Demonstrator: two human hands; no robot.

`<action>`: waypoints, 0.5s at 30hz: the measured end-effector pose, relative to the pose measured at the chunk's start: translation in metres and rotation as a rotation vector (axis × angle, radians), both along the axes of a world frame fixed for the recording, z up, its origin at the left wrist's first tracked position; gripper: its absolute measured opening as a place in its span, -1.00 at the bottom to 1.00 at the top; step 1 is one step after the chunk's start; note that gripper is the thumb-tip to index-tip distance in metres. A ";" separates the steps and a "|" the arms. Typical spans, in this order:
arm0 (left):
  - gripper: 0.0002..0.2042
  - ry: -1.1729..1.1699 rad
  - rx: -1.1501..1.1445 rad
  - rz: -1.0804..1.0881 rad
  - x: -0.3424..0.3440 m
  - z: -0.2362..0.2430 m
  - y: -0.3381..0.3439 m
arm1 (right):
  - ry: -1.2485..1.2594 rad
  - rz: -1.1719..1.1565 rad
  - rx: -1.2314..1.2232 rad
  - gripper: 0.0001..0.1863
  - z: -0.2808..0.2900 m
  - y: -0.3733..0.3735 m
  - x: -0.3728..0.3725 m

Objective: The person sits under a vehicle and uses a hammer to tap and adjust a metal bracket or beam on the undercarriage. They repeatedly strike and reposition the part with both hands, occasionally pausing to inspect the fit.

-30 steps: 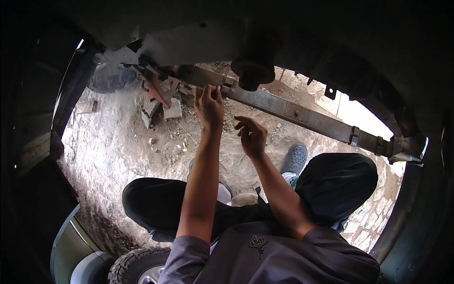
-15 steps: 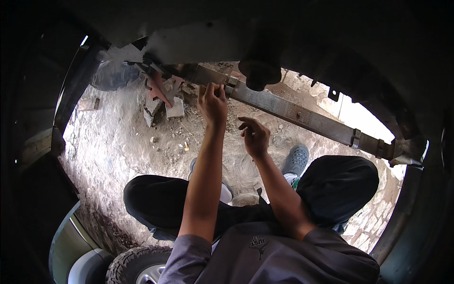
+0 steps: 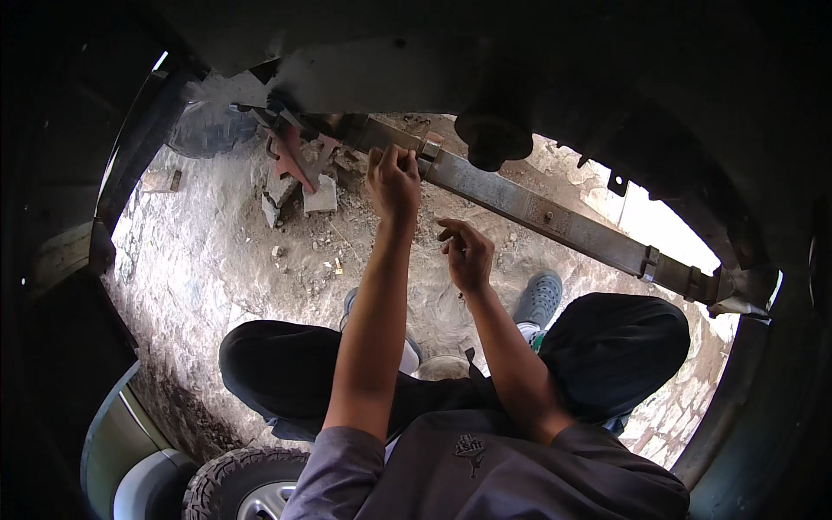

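Observation:
A long metal bar (image 3: 511, 199) with clamp bands (image 3: 650, 263) runs diagonally beneath the dark vehicle body. My left hand (image 3: 394, 182) is raised to the bar beside a clamp (image 3: 431, 149), its fingers pinched on something small that is hidden by them. My right hand (image 3: 468, 253) hangs below the bar, lower and to the right, fingers loosely curled apart with nothing visible in them. A dark round mount (image 3: 490, 139) juts down above the bar. Left of my left hand a reddish metal piece (image 3: 290, 156) rests by broken concrete pieces (image 3: 321, 195).
Dark body panels (image 3: 61, 191) surround the opening. A tyre with a silver wheel (image 3: 217, 485) is at lower left. My bent legs (image 3: 620, 347) and grey clogs (image 3: 537, 299) are on a rough dirt and stone floor (image 3: 199, 286). A small block (image 3: 160, 182) lies at the far left.
My left hand has edged up and slightly rightward along the bar, fingers still pinched. The view has shifted a little. My right hand stays below, loosely curled.

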State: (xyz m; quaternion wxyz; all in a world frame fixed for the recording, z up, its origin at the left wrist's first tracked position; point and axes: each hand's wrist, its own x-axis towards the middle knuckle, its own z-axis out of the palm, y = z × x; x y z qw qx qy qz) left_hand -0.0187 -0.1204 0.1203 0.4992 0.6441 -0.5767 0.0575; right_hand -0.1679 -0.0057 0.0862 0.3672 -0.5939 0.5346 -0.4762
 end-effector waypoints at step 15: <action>-0.81 -0.015 0.076 -0.064 0.002 0.012 -0.002 | 0.058 0.015 0.022 -0.69 -0.009 0.005 -0.001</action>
